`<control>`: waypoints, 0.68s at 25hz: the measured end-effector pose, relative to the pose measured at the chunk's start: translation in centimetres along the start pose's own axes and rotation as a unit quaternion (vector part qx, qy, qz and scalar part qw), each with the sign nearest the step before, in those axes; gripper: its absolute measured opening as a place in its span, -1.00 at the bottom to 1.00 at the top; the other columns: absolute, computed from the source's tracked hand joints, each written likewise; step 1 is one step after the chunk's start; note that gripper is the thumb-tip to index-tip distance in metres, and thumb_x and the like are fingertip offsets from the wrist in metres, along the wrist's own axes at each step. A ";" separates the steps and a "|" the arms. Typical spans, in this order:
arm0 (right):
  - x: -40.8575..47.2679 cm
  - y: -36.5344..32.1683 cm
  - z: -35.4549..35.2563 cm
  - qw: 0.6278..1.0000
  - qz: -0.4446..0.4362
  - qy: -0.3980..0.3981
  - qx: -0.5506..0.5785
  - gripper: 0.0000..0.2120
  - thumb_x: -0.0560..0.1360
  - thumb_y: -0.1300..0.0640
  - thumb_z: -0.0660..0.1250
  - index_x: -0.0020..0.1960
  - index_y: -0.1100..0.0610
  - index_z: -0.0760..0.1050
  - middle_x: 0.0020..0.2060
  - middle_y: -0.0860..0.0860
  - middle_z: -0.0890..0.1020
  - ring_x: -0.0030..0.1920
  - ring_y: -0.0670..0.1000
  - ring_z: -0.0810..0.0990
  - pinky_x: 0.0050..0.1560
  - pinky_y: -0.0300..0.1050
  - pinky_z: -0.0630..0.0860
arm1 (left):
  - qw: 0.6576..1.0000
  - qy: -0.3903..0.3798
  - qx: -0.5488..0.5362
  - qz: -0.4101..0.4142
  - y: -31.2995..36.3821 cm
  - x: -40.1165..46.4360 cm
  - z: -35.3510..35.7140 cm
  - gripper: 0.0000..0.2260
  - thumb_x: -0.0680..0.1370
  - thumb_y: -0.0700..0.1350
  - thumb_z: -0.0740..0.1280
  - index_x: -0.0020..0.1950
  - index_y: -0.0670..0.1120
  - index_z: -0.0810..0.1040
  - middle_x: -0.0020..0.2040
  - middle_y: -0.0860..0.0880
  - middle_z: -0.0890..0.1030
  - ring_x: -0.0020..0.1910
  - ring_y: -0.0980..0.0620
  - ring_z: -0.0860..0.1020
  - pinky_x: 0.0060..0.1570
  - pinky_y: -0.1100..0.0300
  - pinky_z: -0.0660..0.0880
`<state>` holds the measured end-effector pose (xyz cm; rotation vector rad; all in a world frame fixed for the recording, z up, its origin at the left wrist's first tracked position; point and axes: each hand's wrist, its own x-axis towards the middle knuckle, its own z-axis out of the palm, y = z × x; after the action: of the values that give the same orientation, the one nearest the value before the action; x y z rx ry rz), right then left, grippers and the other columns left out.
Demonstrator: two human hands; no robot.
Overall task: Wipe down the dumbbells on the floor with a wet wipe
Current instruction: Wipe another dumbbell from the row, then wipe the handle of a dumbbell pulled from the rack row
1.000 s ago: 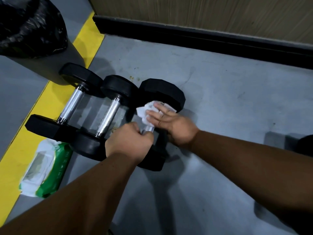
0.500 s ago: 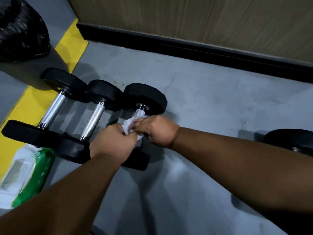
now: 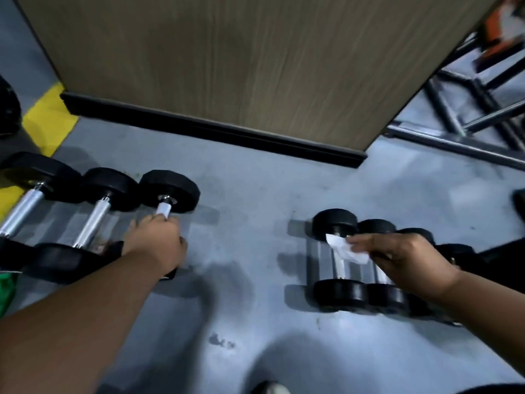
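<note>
The right hand [image 3: 409,258], pinching the wet wipe [image 3: 345,250], has left the big dumbbell [image 3: 169,191], whose handle the left hand [image 3: 156,245] still grips, for the small dumbbells [image 3: 336,257].

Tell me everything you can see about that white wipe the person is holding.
The wet wipe is a small white sheet, thin and crumpled, looking like soft damp tissue. The right hand pinches its right end, and the free corner sticks out to the left. It lies over the shiny metal handle of the leftmost small dumbbell in the right-hand group on the grey floor. Whether it presses on the handle cannot be told.
</note>
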<state>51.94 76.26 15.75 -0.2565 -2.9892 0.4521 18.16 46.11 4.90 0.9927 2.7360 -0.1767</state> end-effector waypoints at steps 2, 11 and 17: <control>-4.7 0.5 -2.8 0.999 0.040 0.009 -0.022 -0.71 0.43 0.30 0.41 0.08 0.09 0.77 0.15 -0.11 0.74 0.12 -0.15 0.71 0.25 -0.47 0.47 | 0.997 0.003 -0.019 0.076 3.9 -1.3 -1.1 -0.75 0.60 0.03 0.21 0.20 -0.06 0.49 0.24 -0.09 0.55 0.30 -0.12 0.44 0.31 0.03 0.36; -10.9 7.6 3.9 0.990 0.117 0.037 0.064 -0.59 0.42 0.47 0.55 0.13 0.05 0.75 0.14 -0.12 0.75 0.18 -0.18 0.68 0.29 -0.28 0.53 | 0.924 0.015 -0.173 0.340 19.5 -7.1 2.9 -0.79 0.49 0.06 0.16 -0.02 0.03 0.53 0.00 0.00 0.60 0.08 -0.07 0.56 0.01 0.11 0.51; -8.7 10.8 11.2 0.979 0.126 0.104 0.119 -0.70 0.41 0.37 0.31 -0.04 0.11 0.74 0.16 0.01 0.75 0.27 -0.07 0.64 0.41 -0.37 0.41 | 0.854 -0.013 -0.379 0.357 28.7 -4.9 6.5 -0.75 0.51 0.09 0.31 0.15 0.09 0.59 0.10 0.16 0.56 0.07 0.12 0.58 0.11 0.19 0.56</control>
<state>60.60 81.69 1.14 -0.6218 -2.6758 0.7522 41.42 63.75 -1.22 1.5675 1.8901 0.9152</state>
